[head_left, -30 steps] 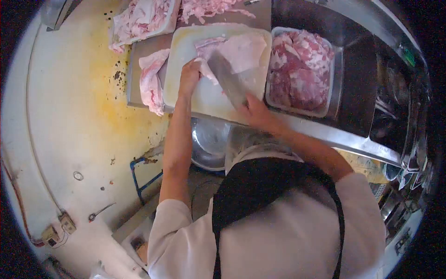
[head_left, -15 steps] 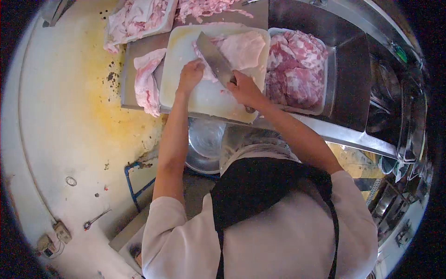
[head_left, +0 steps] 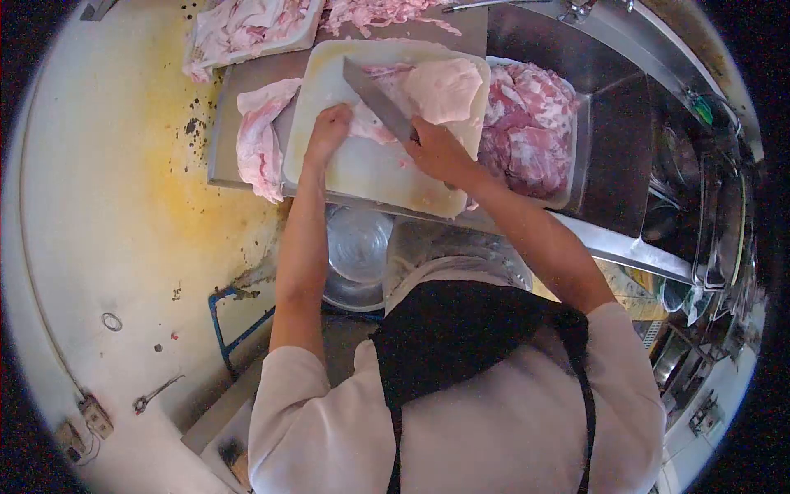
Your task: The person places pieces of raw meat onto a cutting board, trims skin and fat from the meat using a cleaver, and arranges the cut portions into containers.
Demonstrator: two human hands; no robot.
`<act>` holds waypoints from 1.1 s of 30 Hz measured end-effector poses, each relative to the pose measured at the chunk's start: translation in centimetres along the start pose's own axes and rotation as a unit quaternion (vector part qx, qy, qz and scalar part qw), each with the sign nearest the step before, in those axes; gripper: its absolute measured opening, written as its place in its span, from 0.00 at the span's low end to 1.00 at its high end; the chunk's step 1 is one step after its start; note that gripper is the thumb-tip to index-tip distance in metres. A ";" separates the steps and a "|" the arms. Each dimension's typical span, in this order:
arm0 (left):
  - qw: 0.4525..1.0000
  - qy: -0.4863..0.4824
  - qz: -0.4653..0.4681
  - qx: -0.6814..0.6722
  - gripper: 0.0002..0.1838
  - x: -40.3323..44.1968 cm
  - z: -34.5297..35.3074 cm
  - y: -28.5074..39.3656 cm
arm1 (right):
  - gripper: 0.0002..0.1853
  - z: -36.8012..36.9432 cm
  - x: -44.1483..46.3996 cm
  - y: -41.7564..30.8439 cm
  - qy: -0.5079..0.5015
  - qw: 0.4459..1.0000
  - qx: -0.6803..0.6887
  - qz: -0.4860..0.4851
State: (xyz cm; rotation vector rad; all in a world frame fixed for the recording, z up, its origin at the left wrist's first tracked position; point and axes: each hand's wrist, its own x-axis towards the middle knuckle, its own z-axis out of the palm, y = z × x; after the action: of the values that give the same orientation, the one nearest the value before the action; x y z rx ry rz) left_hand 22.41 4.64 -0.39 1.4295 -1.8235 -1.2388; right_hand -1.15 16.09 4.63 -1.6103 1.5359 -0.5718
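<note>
A white cutting board (head_left: pixel 370 177) lies in front of me, with a pale pink slab of fatty meat (head_left: pixel 444 89) across its upper part. My right hand (head_left: pixel 438 150) is wrapped round the handle of a broad knife (head_left: pixel 374 100), whose blade points up and left over the meat. The fingers of my left hand (head_left: pixel 331 130) are closed at the slab's left end, left of the blade. Exactly how they grip that end is hidden by the knuckles. Another long piece of fatty meat (head_left: pixel 260 144) hangs over the counter edge, left of the board.
Right of the board stands a tray of redder meat (head_left: pixel 531 136), beside a dark metal sink (head_left: pixel 613 148). A white tray of pale trimmings (head_left: pixel 255 29) and a heap of scraps (head_left: pixel 383 15) lie behind. Below the counter is a metal basin (head_left: pixel 360 247).
The knife blade has tilted and now shows narrower. The slab's right part looks more bunched up. My left hand stays at its left end, and the whole view has shifted slightly.
</note>
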 end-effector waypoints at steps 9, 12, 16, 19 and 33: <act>0.978 0.115 -0.050 -0.167 0.14 -2.3 -1.7 4.1 | 0.16 -2.7 -11.7 2.5 -0.100 0.986 -0.119 0.060; 0.975 0.172 0.021 -0.136 0.17 1.7 -8.3 3.9 | 0.19 -5.2 -16.2 2.1 -0.122 0.982 -0.108 0.097; 0.969 0.163 0.088 -0.161 0.13 8.5 -18.1 12.1 | 0.22 -6.9 -18.6 3.4 -0.089 0.987 -0.054 0.123; 0.975 0.218 0.037 -0.038 0.12 12.9 -21.8 15.7 | 0.24 -8.2 -19.4 2.8 0.003 0.985 -0.001 0.175; 0.861 -0.061 0.323 0.389 0.37 28.7 22.6 9.9 | 0.25 -9.8 -22.1 6.5 0.253 0.900 0.270 0.230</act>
State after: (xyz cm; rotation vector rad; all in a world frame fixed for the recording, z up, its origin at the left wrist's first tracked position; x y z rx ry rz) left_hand -9.91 -14.24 -5.93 0.8980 -2.7477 -0.2379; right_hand -16.13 35.48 9.58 -0.6641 1.8351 -1.0846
